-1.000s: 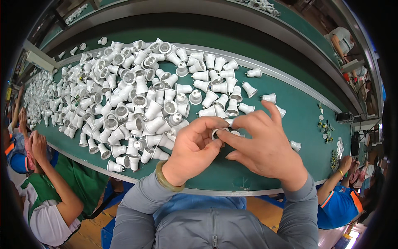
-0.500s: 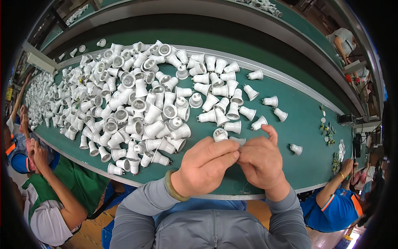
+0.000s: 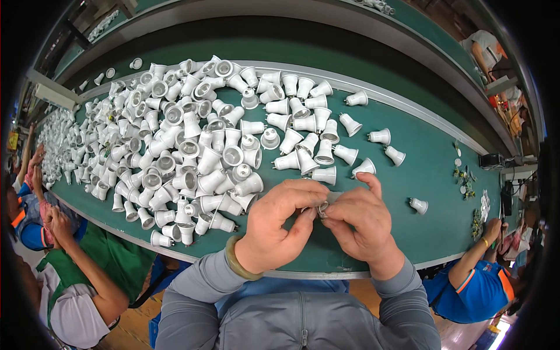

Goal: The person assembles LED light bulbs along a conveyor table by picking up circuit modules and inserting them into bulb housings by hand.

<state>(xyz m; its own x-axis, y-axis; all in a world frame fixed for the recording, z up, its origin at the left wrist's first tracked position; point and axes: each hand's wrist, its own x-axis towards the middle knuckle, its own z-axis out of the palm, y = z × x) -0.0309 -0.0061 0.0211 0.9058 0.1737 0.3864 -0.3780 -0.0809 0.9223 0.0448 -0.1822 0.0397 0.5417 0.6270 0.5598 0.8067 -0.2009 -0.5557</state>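
My left hand (image 3: 277, 224), with a jade-coloured bangle at its wrist, closes thumb and fingers around a white lamp socket (image 3: 332, 197). Most of that socket is hidden by the fingers; a small metallic part (image 3: 321, 208) shows at the fingertips. From the other side my right hand (image 3: 364, 227) pinches the same piece, its forefinger raised. Both hands are over the near side of the green table (image 3: 402, 245). Just beyond them lie more white bell-shaped lamp sockets with metal pins, among them one socket (image 3: 324, 175) near the left hand.
A large heap of white sockets (image 3: 189, 149) spreads over the left and middle. One loose socket (image 3: 418, 205) lies to the right. Small wired parts (image 3: 465, 184) are farther right. A raised rail (image 3: 408, 105) borders the back. Co-workers sit left and right, one in blue (image 3: 475, 294).
The socket's pinned round end, visible before above my left fingers, has turned out of sight. My left hand has opened wider at the thumb, and a metallic part now shows between both hands' fingertips.
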